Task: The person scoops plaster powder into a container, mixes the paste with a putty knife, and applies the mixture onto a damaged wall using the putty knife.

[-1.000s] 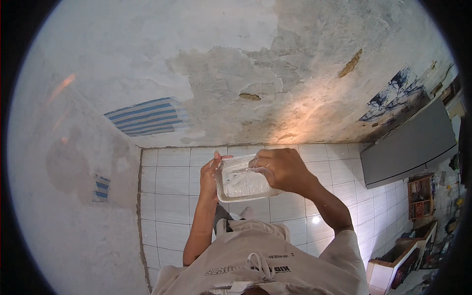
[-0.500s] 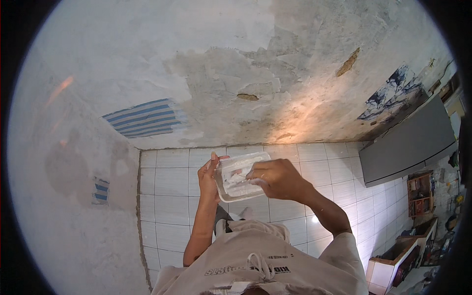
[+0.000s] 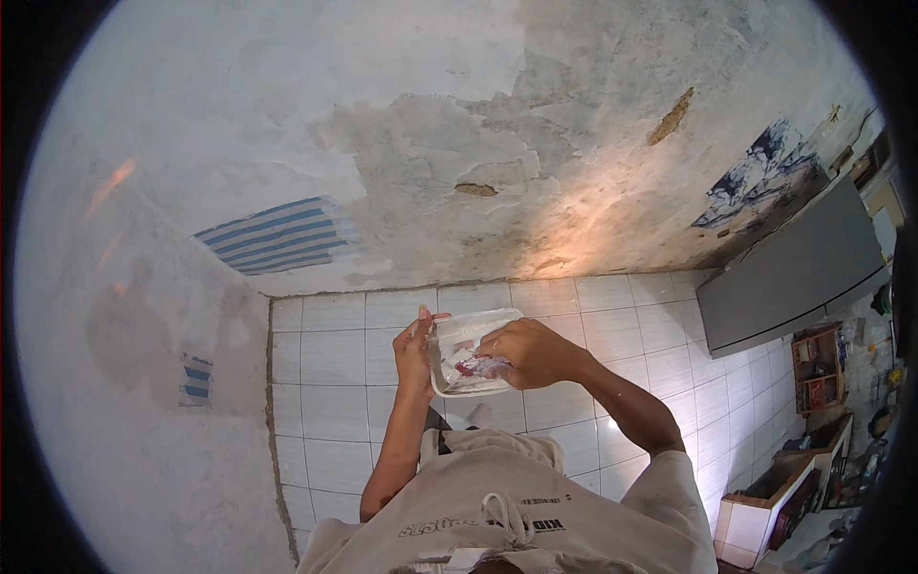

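Note:
My left hand [image 3: 415, 346] grips the left side of a clear, white-rimmed rectangular plastic container [image 3: 449, 327], holding it out above the tiled floor. My right hand [image 3: 516, 352] reaches into the container from the right with curled fingers, closed on something I cannot make out. Whitish paste coats the container's inside, and a smeared white-and-red patch [image 3: 473, 366] shows beside my right fingertips.
A patchy plastered wall [image 3: 382, 153] with striped scraps rises beyond a white tiled floor [image 3: 335, 411]; another wall [image 3: 143, 383] runs along the left. At right stand a grey refrigerator-like cabinet [image 3: 784, 277], a wooden shelf [image 3: 818, 364] and a cluttered counter [image 3: 755, 512].
The container has dropped slightly toward me and right, with my left hand on it. My right hand has moved down inside it, and more red shows by its fingertips.

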